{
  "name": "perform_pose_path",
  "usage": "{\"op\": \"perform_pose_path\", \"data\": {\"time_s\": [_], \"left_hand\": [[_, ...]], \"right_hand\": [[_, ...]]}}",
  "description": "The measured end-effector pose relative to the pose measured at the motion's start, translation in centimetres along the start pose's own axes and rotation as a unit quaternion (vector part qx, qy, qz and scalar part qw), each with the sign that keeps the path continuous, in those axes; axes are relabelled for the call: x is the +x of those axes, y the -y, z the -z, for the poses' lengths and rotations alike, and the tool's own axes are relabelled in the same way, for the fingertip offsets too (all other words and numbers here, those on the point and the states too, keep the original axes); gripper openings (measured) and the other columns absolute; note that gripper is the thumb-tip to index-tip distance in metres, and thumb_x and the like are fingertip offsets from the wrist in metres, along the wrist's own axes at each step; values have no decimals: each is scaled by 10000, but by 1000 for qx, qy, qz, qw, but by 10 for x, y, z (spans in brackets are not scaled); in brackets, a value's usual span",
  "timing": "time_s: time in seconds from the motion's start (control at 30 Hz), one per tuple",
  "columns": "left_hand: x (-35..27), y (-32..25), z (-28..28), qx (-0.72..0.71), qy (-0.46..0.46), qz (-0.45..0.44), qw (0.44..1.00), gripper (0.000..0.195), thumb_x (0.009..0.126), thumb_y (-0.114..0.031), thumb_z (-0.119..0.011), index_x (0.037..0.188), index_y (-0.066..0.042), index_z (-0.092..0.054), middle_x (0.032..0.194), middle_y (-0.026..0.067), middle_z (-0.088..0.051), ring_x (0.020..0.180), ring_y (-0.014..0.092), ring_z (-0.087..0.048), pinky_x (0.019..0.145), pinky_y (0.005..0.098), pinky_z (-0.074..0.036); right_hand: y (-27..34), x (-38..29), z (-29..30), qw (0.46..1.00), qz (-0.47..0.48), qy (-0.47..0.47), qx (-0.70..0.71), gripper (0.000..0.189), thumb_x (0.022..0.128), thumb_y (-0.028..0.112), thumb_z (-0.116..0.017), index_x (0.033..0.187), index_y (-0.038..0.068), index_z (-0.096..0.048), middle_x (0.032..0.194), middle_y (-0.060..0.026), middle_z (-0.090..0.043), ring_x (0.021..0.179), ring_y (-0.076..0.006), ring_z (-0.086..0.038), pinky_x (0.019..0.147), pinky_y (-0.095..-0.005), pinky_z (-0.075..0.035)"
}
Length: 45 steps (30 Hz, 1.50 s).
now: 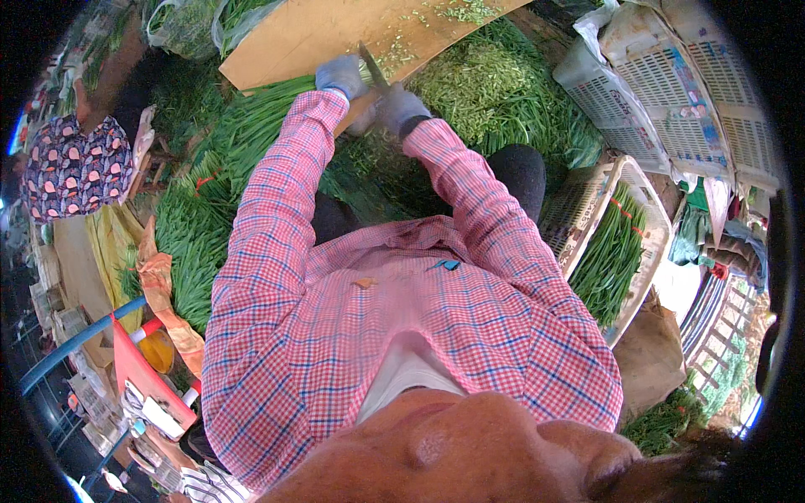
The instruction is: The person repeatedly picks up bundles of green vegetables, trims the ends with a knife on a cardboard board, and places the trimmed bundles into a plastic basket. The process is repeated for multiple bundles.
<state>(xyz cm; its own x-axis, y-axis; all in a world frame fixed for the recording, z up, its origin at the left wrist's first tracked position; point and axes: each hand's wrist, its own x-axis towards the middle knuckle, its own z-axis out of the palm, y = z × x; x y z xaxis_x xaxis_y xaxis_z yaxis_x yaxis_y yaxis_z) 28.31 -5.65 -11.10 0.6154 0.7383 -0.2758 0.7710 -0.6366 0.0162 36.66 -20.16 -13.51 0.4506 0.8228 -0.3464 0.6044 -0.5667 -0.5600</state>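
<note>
My left hand [339, 74], in a pale blue-grey glove, grips a bundle of long green chive-like stalks [277, 104] near the front edge of a wooden board [289, 44]. The cut ends poke out just right of the fingers. My right hand [400, 108], also gloved, holds a knife [374, 68] whose blade points away from me, close beside those ends. The handle is hidden in my grip. Small chopped green bits [397, 51] lie on the board. Right of my right hand, a heap of short cut pieces [478, 91] rests on longer green leaves.
At right a white plastic crate [648, 236] holds tied green bunches [607, 258]. More crates [666, 94] stand behind it. Leafy bundles [188, 245] lie at my left, near a red stool-like object [148, 377]. Another person in a patterned top [78, 166] is at far left.
</note>
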Motion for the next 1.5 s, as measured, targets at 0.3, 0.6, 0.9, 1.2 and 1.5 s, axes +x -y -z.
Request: {"op": "perform_pose_path", "data": {"time_s": [0.3, 0.6, 0.9, 1.2, 1.5], "left_hand": [[4, -1, 5, 2, 48, -9, 999, 597, 687, -360, -813, 1207, -107, -664, 1221, 143, -686, 1123, 311, -668, 935, 437, -544], [6, -3, 2, 6, 32, 5, 999, 551, 734, -364, -783, 1206, -104, -670, 1191, 142, -699, 1123, 296, -671, 931, 435, -546], [-23, -5, 17, -9, -15, -28, 999, 556, 720, -382, -792, 1188, -121, -645, 1177, 150, -694, 1109, 323, -666, 928, 443, -540], [-109, 119, 73, -270, -224, -83, 933, 974, 673, -352, -895, 1448, -5, -416, 1297, 191, -605, 1191, 265, -606, 1016, 372, -498], [-226, 147, 147, -574, -257, -164, 760, 715, 801, -57, -780, 1428, -42, -437, 1290, 48, -597, 1170, 150, -568, 997, 318, -478]], "right_hand": [[-7, -26, 31, 995, -35, -45, 77, 427, 944, 182, -508, 1327, 23, -405, 1057, -316, -669, 1035, -474, -647, 859, -550, -525], [-1, -7, -8, 999, 18, 0, 44, 331, 951, 246, -507, 1186, 13, -505, 1096, -313, -667, 1075, -447, -649, 900, -522, -510], [2, 81, 12, 996, 45, -21, -68, 320, 938, 211, -521, 1159, 2, -620, 1152, -290, -663, 1106, -420, -650, 925, -492, -528], [-74, 80, -5, 964, -40, -215, 150, 380, 955, 362, -528, 1149, 45, -608, 1030, -275, -686, 995, -417, -674, 862, -486, -534], [16, 106, -27, 990, 96, -40, 91, 337, 926, 322, -593, 1147, 74, -655, 990, -255, -700, 964, -375, -692, 821, -441, -558]]}}
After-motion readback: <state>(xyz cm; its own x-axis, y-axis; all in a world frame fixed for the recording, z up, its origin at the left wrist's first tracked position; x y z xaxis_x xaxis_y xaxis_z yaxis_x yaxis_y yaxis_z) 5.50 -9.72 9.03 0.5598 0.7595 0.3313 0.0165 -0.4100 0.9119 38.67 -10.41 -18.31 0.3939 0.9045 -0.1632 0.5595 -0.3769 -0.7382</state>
